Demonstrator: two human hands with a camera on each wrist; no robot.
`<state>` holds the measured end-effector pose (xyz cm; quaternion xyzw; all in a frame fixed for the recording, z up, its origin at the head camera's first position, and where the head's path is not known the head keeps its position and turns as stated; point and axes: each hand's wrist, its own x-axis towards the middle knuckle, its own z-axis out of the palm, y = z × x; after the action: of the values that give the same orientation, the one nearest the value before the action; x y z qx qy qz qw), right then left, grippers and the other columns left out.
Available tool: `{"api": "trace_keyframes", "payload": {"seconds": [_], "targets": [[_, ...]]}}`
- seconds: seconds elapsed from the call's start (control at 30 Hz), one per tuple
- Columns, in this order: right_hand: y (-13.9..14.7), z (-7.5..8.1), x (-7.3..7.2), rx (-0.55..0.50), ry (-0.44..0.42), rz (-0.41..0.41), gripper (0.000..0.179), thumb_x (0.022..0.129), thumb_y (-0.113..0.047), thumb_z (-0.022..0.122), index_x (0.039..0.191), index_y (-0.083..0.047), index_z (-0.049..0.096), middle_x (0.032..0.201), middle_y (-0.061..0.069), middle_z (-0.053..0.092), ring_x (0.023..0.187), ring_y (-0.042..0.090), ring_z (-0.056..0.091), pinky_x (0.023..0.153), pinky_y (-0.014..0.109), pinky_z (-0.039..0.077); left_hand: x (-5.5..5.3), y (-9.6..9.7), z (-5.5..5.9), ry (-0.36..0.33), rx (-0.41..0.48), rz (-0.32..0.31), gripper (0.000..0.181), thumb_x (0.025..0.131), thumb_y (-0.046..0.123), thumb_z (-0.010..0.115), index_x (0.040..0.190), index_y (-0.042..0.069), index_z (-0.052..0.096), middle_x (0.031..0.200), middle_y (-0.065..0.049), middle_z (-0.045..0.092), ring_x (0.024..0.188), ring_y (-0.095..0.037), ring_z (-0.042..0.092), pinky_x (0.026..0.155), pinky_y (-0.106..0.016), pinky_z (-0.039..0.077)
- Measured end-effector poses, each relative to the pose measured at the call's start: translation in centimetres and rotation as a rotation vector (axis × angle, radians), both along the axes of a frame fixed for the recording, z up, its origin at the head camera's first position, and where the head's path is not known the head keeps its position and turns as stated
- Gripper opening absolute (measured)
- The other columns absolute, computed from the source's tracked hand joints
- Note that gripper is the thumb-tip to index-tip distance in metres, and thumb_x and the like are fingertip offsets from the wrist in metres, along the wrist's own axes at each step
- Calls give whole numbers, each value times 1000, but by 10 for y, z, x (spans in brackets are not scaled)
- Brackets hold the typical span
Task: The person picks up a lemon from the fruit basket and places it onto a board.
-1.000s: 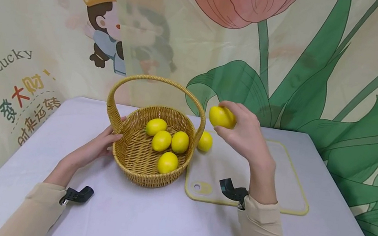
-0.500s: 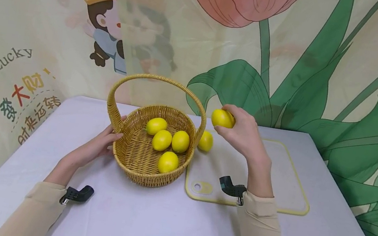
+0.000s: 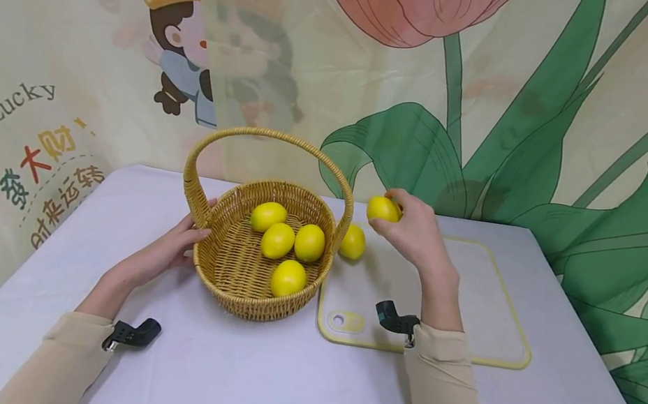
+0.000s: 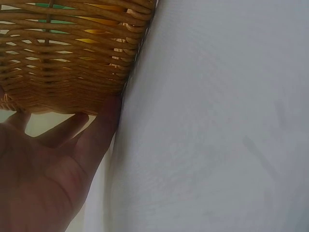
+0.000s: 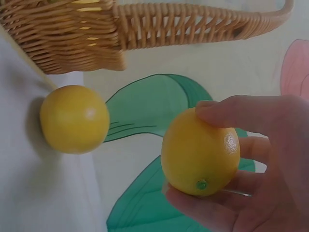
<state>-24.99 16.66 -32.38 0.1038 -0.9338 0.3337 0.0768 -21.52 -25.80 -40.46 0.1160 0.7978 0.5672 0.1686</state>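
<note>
My right hand [image 3: 420, 235] pinches a yellow lemon [image 3: 383, 209] between thumb and fingers, held above the cutting board's far left part. The right wrist view shows that lemon [image 5: 200, 152] with a small green stem end. A second lemon [image 3: 352, 242] sits beside the basket at the board's left side. Several lemons [image 3: 277, 241] lie inside the wicker basket [image 3: 232, 279], which has a tall arched handle [image 3: 271, 134]. My left hand [image 3: 163, 251] rests against the basket's left outer side, its extended fingers touching the weave [image 4: 63, 72] in the left wrist view.
A pale cutting board [image 3: 442, 298] with a yellow edge lies right of the basket on the white-covered table [image 3: 244, 387]. Behind the table hangs a printed cloth [image 3: 336, 41] with tulips. The basket handle rises left of my right hand.
My right hand, holding the lemon, has shifted a little to the right and downward. The left hand, the basket and the other lemons have stayed in place.
</note>
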Motion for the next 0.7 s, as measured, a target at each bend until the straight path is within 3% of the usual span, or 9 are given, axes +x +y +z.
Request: {"api": "trace_keyframes", "payload": {"seconds": [0.27,0.5,0.7], "targets": [[3,-16,-11,33,-66,-18,52,87,-31,68,133,-12,54,120,12,64,95,29,57,78,38,50,0,0,0,0,-4,4,68,105,46,38,157,44,-5,168,-13,2,150,-45,22,112,-65,35],[5,-29,-17,49,-109,-32,55,88,-32,68,136,-10,53,126,15,63,100,30,57,84,41,50,-1,0,1,-11,20,0,68,105,45,39,158,42,-4,168,-13,0,150,-46,21,114,-65,30],[7,-41,-22,49,-114,-42,54,86,-32,67,133,-9,55,123,16,65,97,30,57,82,40,48,-2,-1,0,-3,20,-11,66,106,44,38,158,42,-3,168,-13,2,148,-46,26,112,-62,36]]}}
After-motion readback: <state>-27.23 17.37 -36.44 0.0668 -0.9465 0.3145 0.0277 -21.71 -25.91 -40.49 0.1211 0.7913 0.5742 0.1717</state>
